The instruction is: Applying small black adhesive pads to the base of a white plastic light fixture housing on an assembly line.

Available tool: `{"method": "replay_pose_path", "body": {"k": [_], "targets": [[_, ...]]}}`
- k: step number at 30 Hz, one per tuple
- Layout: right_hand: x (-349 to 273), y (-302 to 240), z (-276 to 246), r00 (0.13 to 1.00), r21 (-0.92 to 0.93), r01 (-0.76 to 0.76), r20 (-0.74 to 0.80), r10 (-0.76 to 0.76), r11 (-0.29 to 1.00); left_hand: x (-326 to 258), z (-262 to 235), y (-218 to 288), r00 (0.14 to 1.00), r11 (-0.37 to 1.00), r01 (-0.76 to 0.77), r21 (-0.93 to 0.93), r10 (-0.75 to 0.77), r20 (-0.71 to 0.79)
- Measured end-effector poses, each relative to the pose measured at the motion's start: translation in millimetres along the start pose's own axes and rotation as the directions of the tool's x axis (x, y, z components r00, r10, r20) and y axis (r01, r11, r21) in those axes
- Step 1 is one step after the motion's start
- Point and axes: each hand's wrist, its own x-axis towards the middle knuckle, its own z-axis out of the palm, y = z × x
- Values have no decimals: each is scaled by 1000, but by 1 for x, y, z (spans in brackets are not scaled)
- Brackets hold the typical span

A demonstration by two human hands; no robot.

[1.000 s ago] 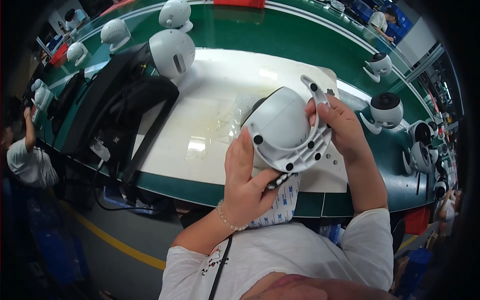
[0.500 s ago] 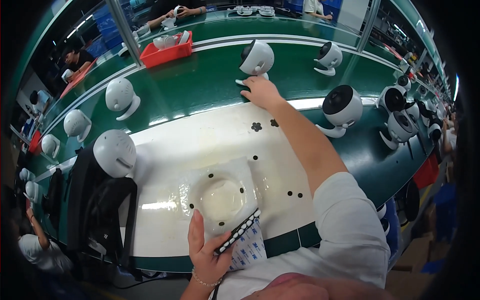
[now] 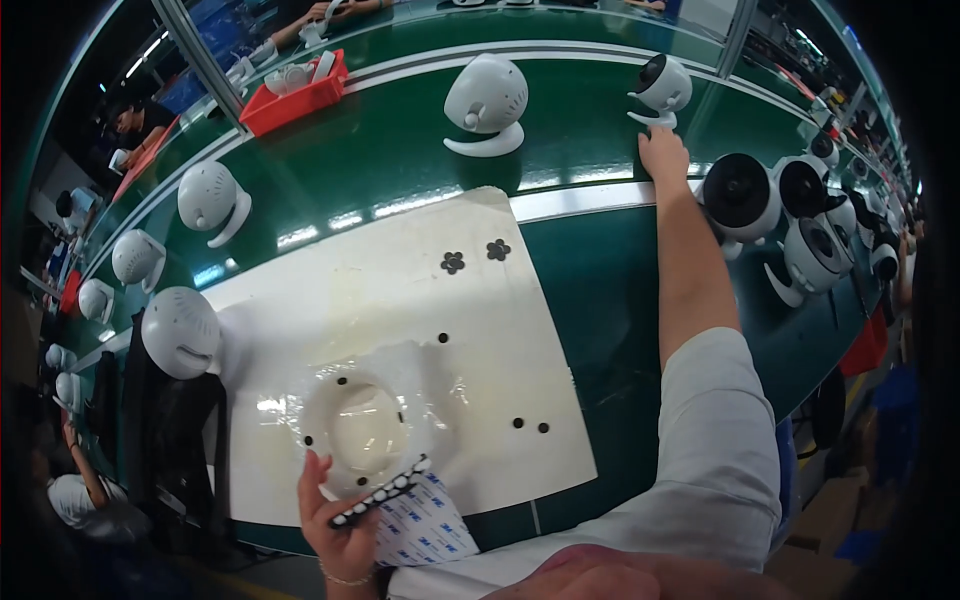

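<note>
My left hand (image 3: 338, 525) is closed on a sheet of adhesive pads (image 3: 425, 525), white with blue print, with a black edge strip carrying a row of white dots. It is just in front of a clear-wrapped white foam cradle (image 3: 425, 385) with a round hollow and small black dots around it. My right arm stretches far right over the green belt. My right hand (image 3: 664, 155) is at the curved foot of a white round-headed device (image 3: 668, 85) with a black face; its fingertips are partly hidden. Another such device (image 3: 487, 95) stands on the belt, its vented white shell showing.
The cradle sits on a pale mat (image 3: 500, 380) with black flower-shaped pads (image 3: 453, 262). More white devices (image 3: 208, 198) line the belt at left; several black-faced ones (image 3: 738, 195) crowd the right. A red bin (image 3: 295, 105) holds white parts. A black bag-like item (image 3: 170, 440) lies left.
My right hand has moved right along the belt, from the middle device to the black-faced one. The middle device has turned to show its vented shell. My left hand keeps the sheet.
</note>
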Motion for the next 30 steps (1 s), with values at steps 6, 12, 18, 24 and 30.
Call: {"method": "replay_pose_path", "body": {"k": [6, 12, 18, 24, 30], "targets": [[44, 11, 27, 957, 90, 7, 288, -32, 996, 4, 1, 3, 999, 994, 37, 102, -38, 9], [36, 32, 25, 980, 171, 54, 182, -85, 984, 9, 10, 8, 999, 996, 44, 73, -46, 24], [-58, -12, -55, 933, 324, 329, 36, -359, 887, 2, 4, 7, 1000, 998, -19, -56, 18, -25], [-157, -6, -161, 898, 265, 293, 254, -360, 919, 4, -5, 4, 994, 962, -108, -251, 110, -4], [-177, -71, -216, 840, 309, 424, 217, -497, 852, -6, -45, -3, 998, 886, -16, -464, -11, -54]]}}
